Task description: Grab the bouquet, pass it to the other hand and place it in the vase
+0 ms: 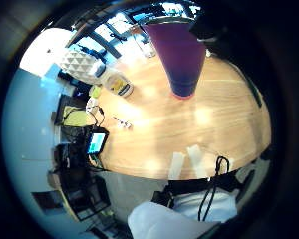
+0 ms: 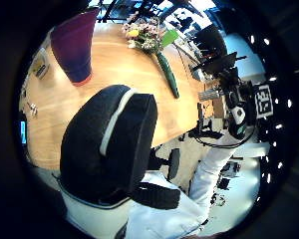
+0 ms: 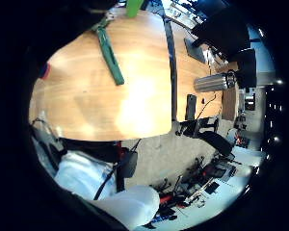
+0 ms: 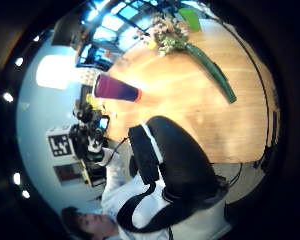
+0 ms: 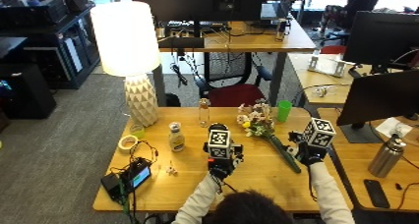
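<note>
The bouquet lies on the wooden table, flowers toward the far side and its green-wrapped stem pointing at the near right. It also shows in the palm views. A tall tapering vase stands upright on the table left of the flowers; the outside view hides it behind my left hand. My left hand hovers over the table's middle, holding nothing. My right hand hovers just right of the stem's end, also holding nothing.
A white lamp stands at the far left, with a dressing bottle, a glass bottle and a tape roll near it. A green cup sits behind the flowers. A small screen with cables lies near left.
</note>
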`<move>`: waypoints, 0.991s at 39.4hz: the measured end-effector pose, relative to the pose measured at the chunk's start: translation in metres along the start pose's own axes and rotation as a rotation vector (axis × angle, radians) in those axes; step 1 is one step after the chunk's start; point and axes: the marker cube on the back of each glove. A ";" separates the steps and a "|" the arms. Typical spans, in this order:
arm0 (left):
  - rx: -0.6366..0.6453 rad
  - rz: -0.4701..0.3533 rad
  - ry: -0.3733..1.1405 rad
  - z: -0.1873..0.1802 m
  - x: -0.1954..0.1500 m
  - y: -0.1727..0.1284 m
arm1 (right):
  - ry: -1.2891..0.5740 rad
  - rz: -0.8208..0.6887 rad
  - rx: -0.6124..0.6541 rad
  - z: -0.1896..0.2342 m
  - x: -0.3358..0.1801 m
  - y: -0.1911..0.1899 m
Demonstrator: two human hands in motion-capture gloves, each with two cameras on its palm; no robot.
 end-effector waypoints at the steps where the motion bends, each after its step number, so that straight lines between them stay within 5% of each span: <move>1: 0.000 0.000 -0.003 -0.001 0.000 0.001 | -0.002 0.010 -0.004 -0.002 0.001 -0.004; 17: 0.014 0.033 -0.022 -0.007 0.009 0.001 | -0.013 0.248 -0.178 0.009 0.031 -0.080; 23: 0.009 0.049 -0.024 -0.008 0.010 0.009 | -0.058 0.399 -0.406 0.027 0.005 -0.040; 33: -0.021 0.056 -0.013 0.004 0.004 0.015 | 0.051 0.614 -0.485 0.089 0.019 -0.043; 39: -0.043 0.068 0.001 0.014 0.003 0.012 | 0.065 0.490 -0.472 0.116 0.016 -0.052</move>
